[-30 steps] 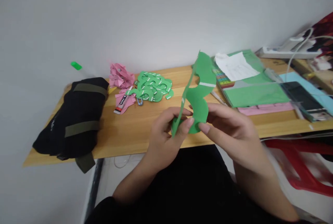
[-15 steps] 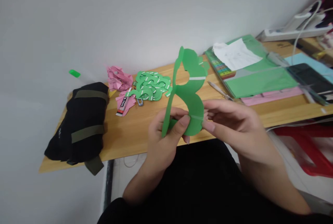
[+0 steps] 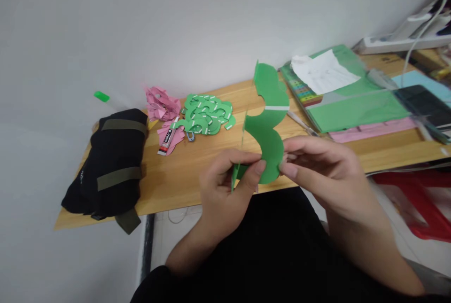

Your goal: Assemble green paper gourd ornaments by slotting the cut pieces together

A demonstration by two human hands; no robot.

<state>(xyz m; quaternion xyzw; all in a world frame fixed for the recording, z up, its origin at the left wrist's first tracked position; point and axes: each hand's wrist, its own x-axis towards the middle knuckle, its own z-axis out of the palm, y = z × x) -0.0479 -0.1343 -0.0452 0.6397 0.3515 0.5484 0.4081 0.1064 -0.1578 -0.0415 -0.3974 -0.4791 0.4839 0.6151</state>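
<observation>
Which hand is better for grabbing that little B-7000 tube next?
Probably the left hand: it's nearer the B-7000 tube, though it's pinching the green paper cutout. The right hand, at the cutout's edge, is farther away.

A plain black cloth garment [image 3: 271,246] covers the wearer's body below the fingers, its surface dark enough that folds are hard to make out. Toward the lower left from the left fingers [image 3: 249,178], a black fabric sleeve [image 3: 153,286] ends on the arm, with bare forearm above its hem. The right fingers [image 3: 308,176] and wrist are bare; both thumbs show rounded nails.
</observation>
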